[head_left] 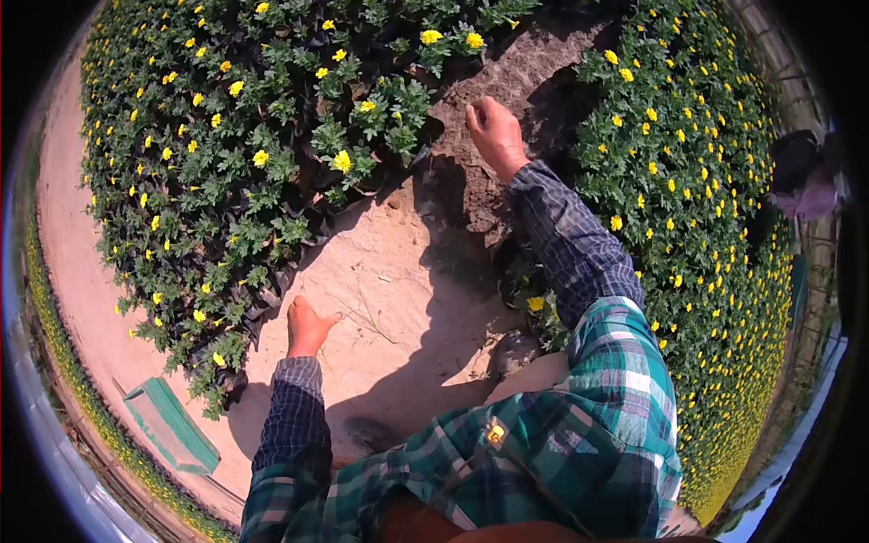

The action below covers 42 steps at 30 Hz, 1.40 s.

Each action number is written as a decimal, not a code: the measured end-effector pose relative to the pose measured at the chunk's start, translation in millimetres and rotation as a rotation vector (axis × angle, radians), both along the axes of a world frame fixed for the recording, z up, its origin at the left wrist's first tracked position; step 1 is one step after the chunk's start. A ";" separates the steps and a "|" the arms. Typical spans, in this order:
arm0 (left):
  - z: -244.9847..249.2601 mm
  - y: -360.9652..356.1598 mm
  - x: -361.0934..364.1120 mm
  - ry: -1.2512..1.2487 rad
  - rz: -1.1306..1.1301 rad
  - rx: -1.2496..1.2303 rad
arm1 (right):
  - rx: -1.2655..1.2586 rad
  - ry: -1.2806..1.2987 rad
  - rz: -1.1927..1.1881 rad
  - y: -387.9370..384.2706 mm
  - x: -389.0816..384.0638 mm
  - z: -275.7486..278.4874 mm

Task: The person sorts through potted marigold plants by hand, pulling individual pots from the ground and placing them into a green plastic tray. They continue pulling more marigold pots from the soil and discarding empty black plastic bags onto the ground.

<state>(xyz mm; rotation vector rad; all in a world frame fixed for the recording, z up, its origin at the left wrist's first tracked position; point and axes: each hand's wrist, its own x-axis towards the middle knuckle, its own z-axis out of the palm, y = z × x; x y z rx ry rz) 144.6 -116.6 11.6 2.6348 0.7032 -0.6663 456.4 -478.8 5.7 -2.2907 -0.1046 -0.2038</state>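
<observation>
1 left hand (309, 328): over pale ground, thumb spread wide from the fingers, nothing visibly held. 1 right hand (498, 136): above rough brown soil (543, 56), fingers curled narrow; contents, if any, cannot be told. Green leafy plants with yellow blooms (391, 113), dark-bagged: just left of the right hand. Risks, as judged: a low sweep of the checked right sleeve (575, 240) could snap stems; a careless step could crush bags.
</observation>
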 end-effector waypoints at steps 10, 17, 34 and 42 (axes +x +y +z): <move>1.7 -0.9 3.6 0.035 -0.002 0.004 | -0.568 0.441 -0.453 -165.0 108.0 -54.3; 2.0 -2.5 -0.5 0.017 -0.025 0.021 | -0.549 0.010 -0.185 -122.5 89.9 -3.9; -1.2 -0.7 0.4 -0.019 -0.004 0.006 | -0.400 -0.014 -0.374 -121.9 69.8 -2.3; -3.5 2.2 -0.9 -0.012 -0.016 0.012 | -0.623 0.171 -0.458 -194.1 90.7 -43.1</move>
